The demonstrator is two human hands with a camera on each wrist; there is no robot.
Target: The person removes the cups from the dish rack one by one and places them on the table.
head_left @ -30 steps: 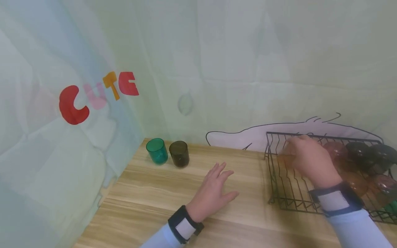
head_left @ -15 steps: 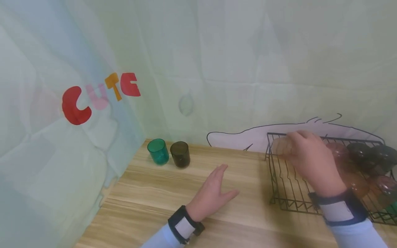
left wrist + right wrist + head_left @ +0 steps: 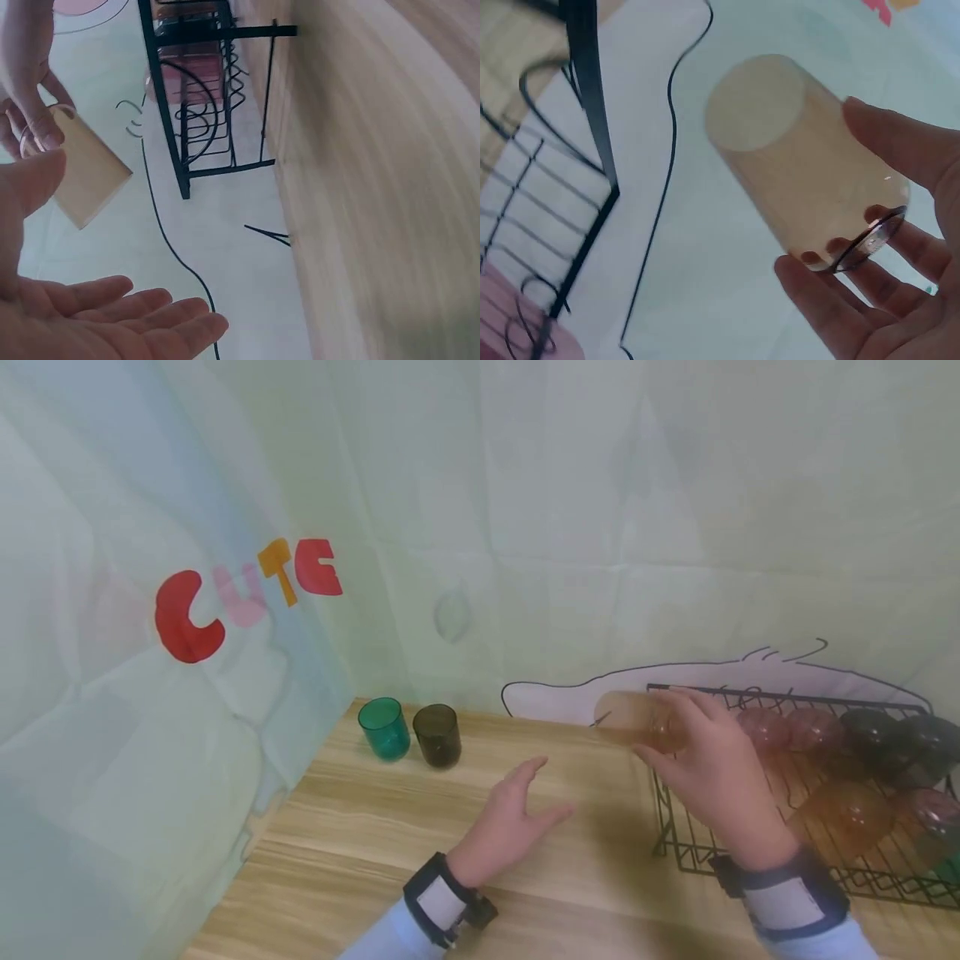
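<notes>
My right hand grips an amber see-through cup near its base, thumb on one side and fingers on the other. In the right wrist view the amber cup lies tilted in the air, its wide mouth away from the palm. It hangs above and just past the left end of the black wire rack. My left hand hovers over the wooden table with thumb and fingers spread, holding nothing. In the left wrist view its palm shows below the raised cup.
Upside-down cups fill the rack's right part, among them a pink cup, a dark cup and an amber one. A green cup and a dark brown cup stand upright at the table's back left. Printed cloth hangs behind.
My right hand has lifted the amber cup off the rack's left end and carried it left, tipping it sideways. My left hand has barely shifted.
</notes>
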